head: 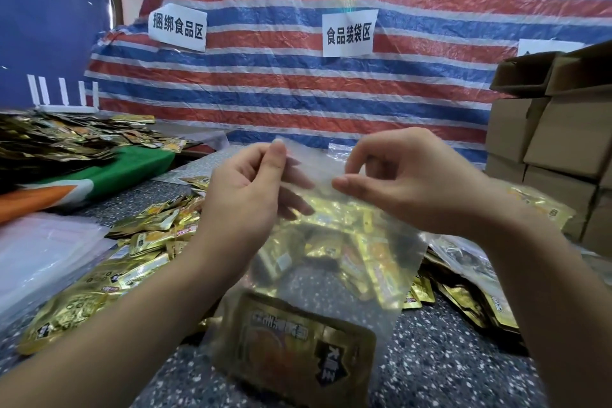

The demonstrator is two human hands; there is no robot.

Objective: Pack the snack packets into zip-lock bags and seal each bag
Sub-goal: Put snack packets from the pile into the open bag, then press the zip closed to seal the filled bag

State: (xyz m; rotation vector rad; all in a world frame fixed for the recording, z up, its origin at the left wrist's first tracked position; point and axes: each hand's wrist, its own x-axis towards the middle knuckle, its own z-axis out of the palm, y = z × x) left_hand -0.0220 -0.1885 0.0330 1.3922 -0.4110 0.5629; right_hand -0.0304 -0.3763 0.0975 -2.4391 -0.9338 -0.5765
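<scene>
Speckled grey counter [430, 371] lies below my hands. Nearest me hangs one clear bag [331, 262], long axis running from my chest up and away, mouth at the far end, base low. One large gold packet [298, 341] sits at its base; smaller ones higher inside are too jumbled to count. My left hand [245, 195] pinches the mouth's left edge; my right hand [410, 182] pinches its right edge. Loose packets [145, 242] lie in heaps left and right. Further left, a green cloth [132, 166] bears another heap. Cardboard boxes [556, 142] stack at right. Behind, a striped tarp [298, 83] carries two readable paper signs [347, 33].
</scene>
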